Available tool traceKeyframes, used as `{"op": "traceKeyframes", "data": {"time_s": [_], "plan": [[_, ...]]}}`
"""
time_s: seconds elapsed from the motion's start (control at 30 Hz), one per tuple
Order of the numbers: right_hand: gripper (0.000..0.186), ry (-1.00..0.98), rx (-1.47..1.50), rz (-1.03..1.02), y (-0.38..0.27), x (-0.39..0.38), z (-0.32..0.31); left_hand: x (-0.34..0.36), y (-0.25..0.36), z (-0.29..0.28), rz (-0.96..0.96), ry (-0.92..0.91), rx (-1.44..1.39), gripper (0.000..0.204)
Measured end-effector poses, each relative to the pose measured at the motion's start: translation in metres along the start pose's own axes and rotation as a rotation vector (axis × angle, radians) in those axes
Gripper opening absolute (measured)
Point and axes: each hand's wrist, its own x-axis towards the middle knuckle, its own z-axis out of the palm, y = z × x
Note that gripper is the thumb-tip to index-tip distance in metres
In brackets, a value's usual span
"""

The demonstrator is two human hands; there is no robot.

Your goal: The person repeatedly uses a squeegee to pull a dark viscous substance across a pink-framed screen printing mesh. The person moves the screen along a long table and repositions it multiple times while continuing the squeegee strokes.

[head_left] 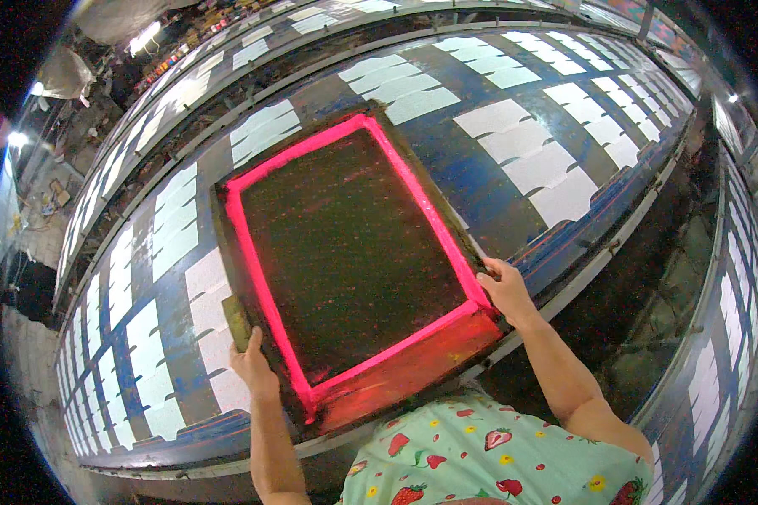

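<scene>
In front of me a large screen printing frame (362,252) is tilted across the long table. Its dark mesh is bordered with bright pink, and a reddish smeared band (413,370) runs along the side nearest my body. My right hand (505,290) is closed on the frame's right edge near the close corner. My left hand (255,368) is closed at the left edge, around the lower end of a yellowish-green flat piece (236,322). Whether that piece is fixed to the frame, I cannot tell. The frame hides the table below it.
White cut fabric pieces (526,151) lie in rows on the blue-stained dark table (497,202). Along its near side runs a raised rail (623,240). Similar tables with white pieces stand beyond it and at the right (728,320). A dark aisle (598,353) separates the tables.
</scene>
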Motion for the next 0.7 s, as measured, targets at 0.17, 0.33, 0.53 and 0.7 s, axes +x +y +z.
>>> {"op": "traceKeyframes", "data": {"time_s": [0.17, 0.33, 0.53, 0.7], "plan": [[0.048, 0.067, 0.002, 0.006, 0.037, 0.035, -0.066, -0.045, -0.018, 0.069, -0.005, 0.011, -0.032, 0.032], [0.045, 0.015, 0.128, 0.036, 0.057, 0.058, -0.101, -0.059, -0.027, 0.106, -0.006, 0.025, -0.041, 0.034], [0.048, 0.013, 0.068, 0.062, 0.063, 0.067, -0.122, -0.064, -0.036, 0.119, 0.058, 0.052, 0.059, 0.034], [0.054, -0.028, -0.636, -0.521, 0.015, 0.016, -0.119, -0.060, -0.045, 0.118, 0.046, 0.026, 0.042, 0.034]]}}
